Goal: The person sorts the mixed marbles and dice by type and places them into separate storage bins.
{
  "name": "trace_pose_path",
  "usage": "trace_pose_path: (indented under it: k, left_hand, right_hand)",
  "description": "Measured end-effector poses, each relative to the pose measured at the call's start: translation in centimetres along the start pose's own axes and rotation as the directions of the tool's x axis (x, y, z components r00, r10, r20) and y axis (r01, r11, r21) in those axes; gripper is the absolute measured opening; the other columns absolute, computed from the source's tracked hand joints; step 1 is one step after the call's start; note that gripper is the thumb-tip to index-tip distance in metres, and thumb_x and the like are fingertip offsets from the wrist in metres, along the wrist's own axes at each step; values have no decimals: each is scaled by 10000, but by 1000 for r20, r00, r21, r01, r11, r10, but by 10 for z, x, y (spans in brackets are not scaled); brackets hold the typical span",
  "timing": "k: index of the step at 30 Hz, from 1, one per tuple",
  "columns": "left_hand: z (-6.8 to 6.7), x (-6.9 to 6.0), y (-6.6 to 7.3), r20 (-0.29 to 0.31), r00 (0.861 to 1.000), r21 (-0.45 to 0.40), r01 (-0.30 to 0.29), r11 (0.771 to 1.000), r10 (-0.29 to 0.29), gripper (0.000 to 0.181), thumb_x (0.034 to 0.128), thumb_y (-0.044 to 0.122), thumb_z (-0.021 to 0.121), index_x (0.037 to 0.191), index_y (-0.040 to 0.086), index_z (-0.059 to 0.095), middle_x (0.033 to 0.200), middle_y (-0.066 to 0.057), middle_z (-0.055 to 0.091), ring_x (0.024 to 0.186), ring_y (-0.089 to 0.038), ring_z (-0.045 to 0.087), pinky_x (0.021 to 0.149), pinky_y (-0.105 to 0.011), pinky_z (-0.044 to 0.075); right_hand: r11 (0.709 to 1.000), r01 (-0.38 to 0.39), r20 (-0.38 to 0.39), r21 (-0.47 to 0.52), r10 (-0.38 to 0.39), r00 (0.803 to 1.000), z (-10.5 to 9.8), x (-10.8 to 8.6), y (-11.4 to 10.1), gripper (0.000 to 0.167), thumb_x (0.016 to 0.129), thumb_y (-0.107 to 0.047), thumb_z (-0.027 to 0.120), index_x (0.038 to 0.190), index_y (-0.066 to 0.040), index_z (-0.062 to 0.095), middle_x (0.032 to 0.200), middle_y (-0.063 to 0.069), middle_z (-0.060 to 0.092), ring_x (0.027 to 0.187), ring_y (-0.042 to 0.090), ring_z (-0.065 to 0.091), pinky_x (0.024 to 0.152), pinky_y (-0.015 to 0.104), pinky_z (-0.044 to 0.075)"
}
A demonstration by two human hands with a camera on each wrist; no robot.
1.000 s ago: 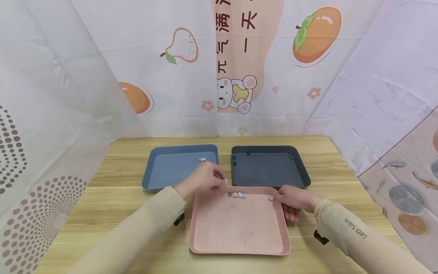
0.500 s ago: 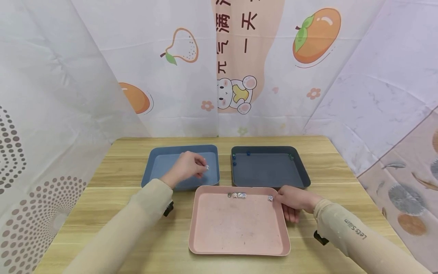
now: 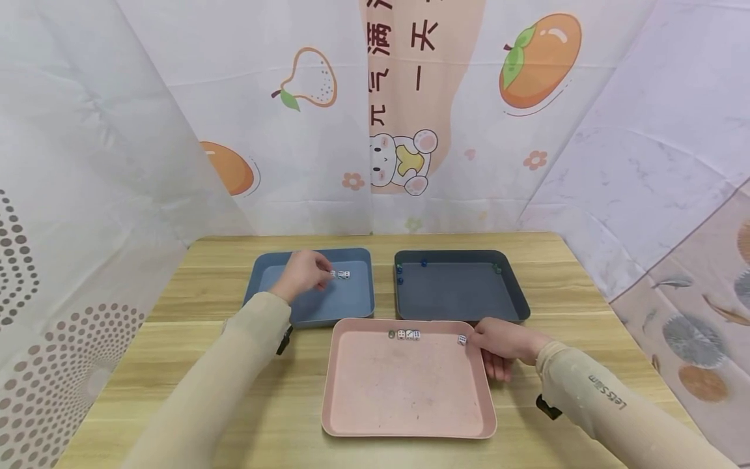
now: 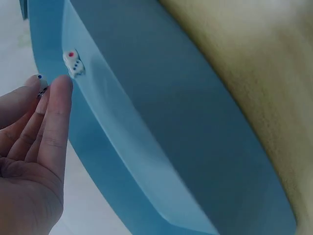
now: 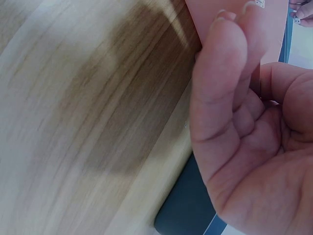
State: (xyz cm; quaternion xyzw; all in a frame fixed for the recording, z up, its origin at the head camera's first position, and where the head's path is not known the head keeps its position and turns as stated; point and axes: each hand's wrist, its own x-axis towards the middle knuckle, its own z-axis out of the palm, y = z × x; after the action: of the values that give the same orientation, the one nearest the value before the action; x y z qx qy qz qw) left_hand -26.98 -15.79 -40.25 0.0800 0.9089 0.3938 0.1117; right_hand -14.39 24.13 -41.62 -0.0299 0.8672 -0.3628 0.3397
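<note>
If tilted, the die (image 4: 43, 83) pinched by the left hand (image 3: 301, 272) could be knocked into dice (image 3: 347, 275) near the blue tray's (image 3: 346, 304) far-right corner; right hand's (image 3: 507, 341) grip unclear.

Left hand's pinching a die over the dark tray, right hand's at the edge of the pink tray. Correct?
Wrong tray: the head view shows the left hand pinching the die over the blue tray. And the right hand is at the edge of the pink tray.
</note>
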Motion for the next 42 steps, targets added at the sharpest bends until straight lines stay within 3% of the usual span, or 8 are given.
trace_pose_path:
  k: [11, 21, 36, 42]
  left_hand:
    - [-3, 15, -7, -19, 999, 125, 34, 992, -32, 188, 916, 50, 744, 1086, -32, 754, 983, -168, 761, 697, -212, 732, 653, -319, 614]
    - [5, 26, -12, -19, 998, 175, 67, 982, -64, 137, 914, 44, 753, 1032, -21, 776, 882, -150, 761, 638, -169, 683, 657, -321, 590]
    - [16, 33, -11, -31, 996, 177, 92, 980, -87, 122, 912, 24, 751, 1019, -30, 772, 925, -163, 748, 586, -146, 649, 595, -280, 554]
    - [16, 32, -14, -23, 998, 159, 67, 985, -64, 179, 910, 4, 740, 1082, -43, 757, 972, -185, 747, 592, -150, 655, 604, -288, 574]
  right_hand:
    - [1000, 3, 2, -6, -3, 1000, 0, 1, 0, 441, 1063, -209, 476, 736, 20, 665, 492, 90, 614, 340, 129, 548, 401, 348, 557]
    - [1000, 7, 14, 8, -8, 1000, 2, 1, 0, 444, 1059, -194, 456, 742, 31, 670, 494, 78, 611, 344, 118, 545, 387, 302, 534]
    - [1000, -8, 9, 11, 8, 1000, 2, 2, -1, 416, 1038, -166, 453, 737, 26, 667, 503, 78, 614, 352, 115, 541, 376, 284, 519]
    - [1000, -12, 8, 13, 12, 1000, 2, 1, 0, 417, 1048, -179, 456, 752, 26, 666, 504, 76, 613, 353, 115, 538, 376, 283, 517]
